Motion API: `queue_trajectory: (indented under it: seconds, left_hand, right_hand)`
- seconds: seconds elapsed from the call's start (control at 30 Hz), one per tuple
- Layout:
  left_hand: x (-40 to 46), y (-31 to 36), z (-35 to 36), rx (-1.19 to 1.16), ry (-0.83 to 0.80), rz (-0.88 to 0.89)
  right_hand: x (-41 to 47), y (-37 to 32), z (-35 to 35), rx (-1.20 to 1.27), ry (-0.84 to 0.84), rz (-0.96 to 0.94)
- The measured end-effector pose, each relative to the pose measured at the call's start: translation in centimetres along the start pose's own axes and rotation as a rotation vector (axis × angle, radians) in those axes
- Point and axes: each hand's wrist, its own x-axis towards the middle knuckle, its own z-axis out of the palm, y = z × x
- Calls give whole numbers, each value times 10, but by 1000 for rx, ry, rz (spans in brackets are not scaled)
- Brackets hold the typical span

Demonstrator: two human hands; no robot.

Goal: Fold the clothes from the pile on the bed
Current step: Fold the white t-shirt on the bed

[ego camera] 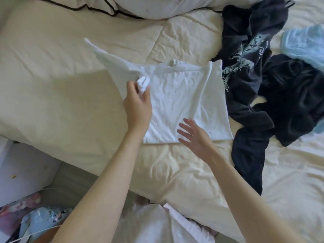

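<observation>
Both of my hands are working at a white T-shirt [182,102] lying on the bed [61,88]. My left hand [138,104] is gripping a bunched fold of its left side, lifting the sleeve so it is sticking up and away. My right hand [194,135] is hovering relaxed, fingers spread, over the shirt's near hem, holding nothing. Just beside the shirt's right edge, the pile of dark clothes [263,88] is sprawling, with a light blue towel [305,44] lying against its far side. Pillows [157,6] are sitting beyond.
</observation>
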Motion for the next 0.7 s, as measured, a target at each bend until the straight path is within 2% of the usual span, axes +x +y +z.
queue_trajectory:
  seconds: [0.03,0.1,0.17,0.23,0.27,0.43,0.57,0.7]
  left_hand:
    - [-10,16,22,2,-89,69]
    - [-35,37,62,26,-317,165]
    - [-66,40,95,145,-592,220]
    - [-93,24,116,321,-816,282]
    - [-102,11,120,410,-843,306]
    - [-115,-65,88,827,-725,272]
    - [-101,-99,59,876,-702,254]
    - [-96,-109,43,807,-621,400]
  right_hand:
    - [-5,-10,-17,134,19,-21]
    - [-10,-27,-50,250,62,-84]
    - [-10,-39,-80,249,89,-127]
    - [-7,-43,-102,147,125,-128]
    - [-4,-44,-109,73,159,-114]
    - [23,-41,-123,-137,361,-103]
    - [34,-45,-125,-272,379,-174]
    - [17,-32,-135,-347,404,-256]
